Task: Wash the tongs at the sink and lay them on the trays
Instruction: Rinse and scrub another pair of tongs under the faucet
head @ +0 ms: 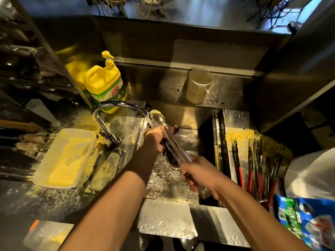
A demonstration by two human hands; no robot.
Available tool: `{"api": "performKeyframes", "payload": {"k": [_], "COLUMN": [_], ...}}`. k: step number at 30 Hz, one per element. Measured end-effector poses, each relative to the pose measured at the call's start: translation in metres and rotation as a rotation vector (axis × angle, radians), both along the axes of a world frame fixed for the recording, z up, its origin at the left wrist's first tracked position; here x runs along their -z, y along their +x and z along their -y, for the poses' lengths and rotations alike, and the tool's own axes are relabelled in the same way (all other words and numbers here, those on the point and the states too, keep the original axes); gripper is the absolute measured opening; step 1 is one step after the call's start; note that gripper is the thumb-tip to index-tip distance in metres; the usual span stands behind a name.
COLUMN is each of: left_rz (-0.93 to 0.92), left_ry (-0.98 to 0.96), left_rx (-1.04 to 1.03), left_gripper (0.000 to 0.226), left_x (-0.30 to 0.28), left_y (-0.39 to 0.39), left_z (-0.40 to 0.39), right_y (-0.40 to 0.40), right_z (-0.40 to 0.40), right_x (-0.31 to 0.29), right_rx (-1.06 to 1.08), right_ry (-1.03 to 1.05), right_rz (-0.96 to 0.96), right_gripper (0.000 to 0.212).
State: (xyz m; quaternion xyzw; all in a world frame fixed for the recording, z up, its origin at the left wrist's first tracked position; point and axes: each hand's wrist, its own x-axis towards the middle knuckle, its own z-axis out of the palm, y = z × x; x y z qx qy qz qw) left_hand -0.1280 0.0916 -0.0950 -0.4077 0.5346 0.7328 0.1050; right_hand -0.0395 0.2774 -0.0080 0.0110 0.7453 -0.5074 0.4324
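A pair of clear plastic tongs (pixel 164 129) lies slanted over the steel sink (pixel 183 116), its spoon-shaped tip up by the faucet spout (pixel 143 111), where water runs. My right hand (pixel 198 175) grips the handle end low at the right. My left hand (pixel 154 138) is closed around the middle of the tongs, seemingly with a dark cloth or sponge beneath it. Several red-handled tongs (pixel 253 171) lie on the wet steel surface right of the sink.
A yellow dish-soap pump bottle (pixel 105 84) stands behind the faucet. A white tray (pixel 63 158) with yellow residue and a small steel pan (pixel 107 169) sit to the left. A clear cup (pixel 198 86) stands behind the sink. A blue packet (pixel 306 218) lies at the lower right.
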Motion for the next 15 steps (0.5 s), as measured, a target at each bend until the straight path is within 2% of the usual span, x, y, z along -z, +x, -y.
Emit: {"api": "performKeyframes", "payload": {"k": [1,4,6,8,10,13,15], "left_rz": [-0.014,0.02,0.045,0.016,-0.056,-0.214,-0.337], "left_ry": [0.022,0.101,0.129,0.209,0.278,0.319,0.425], "left_rx": [-0.058,-0.223,-0.237,-0.247,-0.246,-0.152,-0.105], "left_gripper": [0.019,0.047,0.05,0.046,0.045,0.047,0.047], "left_x": [0.0,0.001,0.003,-0.001,-0.004,-0.007,-0.011], "left_y": [-0.001,0.003,0.007,0.013,0.021,0.031,0.034], "left_z": [0.0,0.0,0.0,-0.004,-0.008,-0.007,-0.005], "right_y": [0.0,0.0,-0.005,-0.013,-0.022,-0.029,-0.032], "right_z": [-0.008,-0.031,-0.043,-0.046,-0.045,-0.039,-0.035], "right_x": [-0.002,-0.005,-0.007,-0.009,-0.011,-0.014,-0.013], "right_rx": [0.01,0.081,0.12,0.155,0.182,0.167,0.143], "right_ry": [-0.011,-0.023,0.023,0.047,0.042,0.009,0.041], "right_rz": [0.019,0.039,-0.025,-0.077,-0.096,-0.054,-0.087], "right_gripper": [0.013,0.03,0.035,0.029,0.025,0.051,0.056]}}
